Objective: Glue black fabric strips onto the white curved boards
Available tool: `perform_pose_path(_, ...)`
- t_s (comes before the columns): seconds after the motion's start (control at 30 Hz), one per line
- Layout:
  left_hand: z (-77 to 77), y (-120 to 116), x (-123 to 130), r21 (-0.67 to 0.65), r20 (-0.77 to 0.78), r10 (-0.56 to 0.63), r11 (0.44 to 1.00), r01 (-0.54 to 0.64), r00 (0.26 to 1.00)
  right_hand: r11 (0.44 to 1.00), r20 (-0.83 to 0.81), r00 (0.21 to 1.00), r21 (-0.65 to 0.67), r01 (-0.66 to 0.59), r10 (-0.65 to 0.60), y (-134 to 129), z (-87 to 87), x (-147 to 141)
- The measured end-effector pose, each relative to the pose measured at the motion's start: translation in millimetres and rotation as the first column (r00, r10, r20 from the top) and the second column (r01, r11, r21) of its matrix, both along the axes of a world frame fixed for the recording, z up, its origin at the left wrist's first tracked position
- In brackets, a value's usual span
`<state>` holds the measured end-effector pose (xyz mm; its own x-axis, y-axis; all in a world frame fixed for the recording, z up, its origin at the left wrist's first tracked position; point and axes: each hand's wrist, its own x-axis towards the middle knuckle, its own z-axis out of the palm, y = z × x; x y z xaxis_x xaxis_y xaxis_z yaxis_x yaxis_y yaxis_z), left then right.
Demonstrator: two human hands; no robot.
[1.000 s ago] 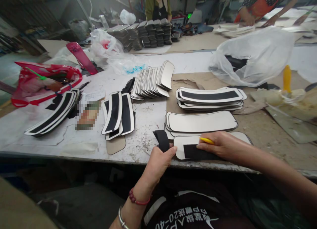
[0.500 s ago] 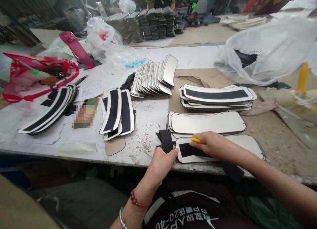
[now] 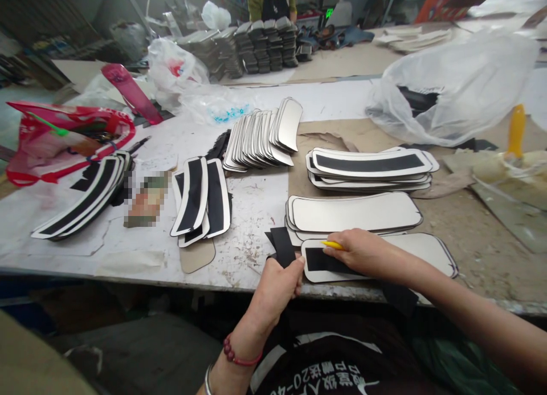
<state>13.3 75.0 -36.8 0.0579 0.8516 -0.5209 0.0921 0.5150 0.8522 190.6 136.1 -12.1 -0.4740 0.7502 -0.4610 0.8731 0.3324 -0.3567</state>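
Note:
My left hand [image 3: 276, 286] is closed around folded black strips [image 3: 282, 245] at the table's front edge. Its thumb touches the left end of a curved white panel [image 3: 421, 248]. A black strip [image 3: 317, 259] lies along that panel's left part. Over this strip rests my right hand [image 3: 363, 251], with a thin yellow tool [image 3: 333, 245] pinched in it; the tool's kind is unclear. Under my right forearm a black piece [image 3: 400, 298] hangs over the edge. Just behind lies a stack of plain white panels [image 3: 354, 212].
Farther back are panels with black strips [image 3: 371, 162] and a fanned row of white panels [image 3: 260, 138]. More stripped panels [image 3: 194, 195] lie left. A clear plastic bag [image 3: 453, 93] and a yellow handle [image 3: 517, 130] stand right. A person [image 3: 273, 1] is across the table.
The view has shifted slightly. My left hand and the folded strips have moved a little to the left; my right hand stays at the strip with the yellow tool.

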Motion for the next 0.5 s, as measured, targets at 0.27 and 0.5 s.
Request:
perform_pose_path(0.27, -7.0, -0.2, 4.4, 0.009, -0.140, 0.021, 1.000, -0.020, 0.990, 0.998, 0.061, 0.998, 0.051, -0.022, 0.019, -2.7, 0.2, -2.7)
perform_pose_path(0.5, -15.9, -6.5, 14.2, 0.104, -0.233, 0.128, 0.989, -0.106, 0.964, 0.998, 0.070, 0.998, 0.063, -0.008, 0.004, -3.5, -6.1, -3.0)
